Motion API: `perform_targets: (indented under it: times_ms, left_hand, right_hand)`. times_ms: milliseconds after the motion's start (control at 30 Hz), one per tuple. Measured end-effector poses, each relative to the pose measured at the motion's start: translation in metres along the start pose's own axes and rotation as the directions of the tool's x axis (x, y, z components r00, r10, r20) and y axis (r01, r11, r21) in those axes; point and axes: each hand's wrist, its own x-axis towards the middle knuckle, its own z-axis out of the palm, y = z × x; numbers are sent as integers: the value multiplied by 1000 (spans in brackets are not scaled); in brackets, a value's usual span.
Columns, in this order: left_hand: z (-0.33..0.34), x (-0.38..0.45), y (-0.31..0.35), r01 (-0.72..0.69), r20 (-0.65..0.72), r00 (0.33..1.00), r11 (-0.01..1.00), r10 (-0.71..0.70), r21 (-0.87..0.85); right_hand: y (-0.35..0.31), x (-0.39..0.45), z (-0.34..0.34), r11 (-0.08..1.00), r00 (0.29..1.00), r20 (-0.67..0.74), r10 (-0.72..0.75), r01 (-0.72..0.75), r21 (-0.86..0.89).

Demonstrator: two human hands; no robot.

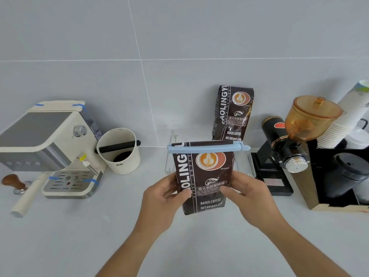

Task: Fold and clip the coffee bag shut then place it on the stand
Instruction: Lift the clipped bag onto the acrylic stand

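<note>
**A:** What have you got hold of?

**B:** A dark brown foil coffee bag (203, 180) printed with a latte-art picture and white lettering. My left hand (163, 198) grips its left edge, thumb across the front and the other fingers behind. My right hand (247, 194) does the same on the right edge, thumb pressed on the label. Both hands are closed on the bag, holding it upright.

**A:** Is it sealed?

**B:** A long pale blue plastic sealing clip (207, 148) lies clamped straight across the top, sticking out past both sides of the bag, above my fingers.

**A:** Where is the bag compared with the stand?

**B:** The clear acrylic stand (171, 154) is just beyond my hands, partly hidden behind the bag. I cannot tell whether the bag touches it. The bag's bottom hangs above the pale grey counter (79, 236), between my wrists.

**A:** What else is around?

**B:** Past the stand, a second dark brown coffee bag (232, 112) leans upright against the grey tiled wall (179, 37). Well left of my left hand sits a cream espresso machine (50, 140), with a cream knock box (119, 151) crossed by a black bar beside it, and a wooden-handled tamper (14, 182) at the far left. Right of my right hand stands a black coffee grinder (283, 148) with an amber hopper, then a stack of white paper cups (343, 120).
</note>
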Motion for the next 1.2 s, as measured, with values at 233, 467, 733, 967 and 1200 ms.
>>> perform_targets:
  times_ms: [233,467,733,967,1200]
  left_hand:
    - [-11,47,47,-171,-37,985,985,171,-7]
    - [-15,101,74,-246,-65,967,969,246,4]
    - [-14,163,75,-239,-101,966,971,238,5]
    - [-9,202,40,-144,-135,980,990,144,10]
    - [-4,222,6,-71,-150,985,996,80,62]
  right_hand:
    - [-54,43,-5,990,990,-32,-140,139,-34]
    - [-85,95,-2,987,981,-102,-162,163,0]
    - [-86,153,8,993,984,-143,-110,116,33]
    - [-51,192,22,999,988,-153,-24,28,26]
    - [-18,213,30,999,988,-155,22,-26,-20]
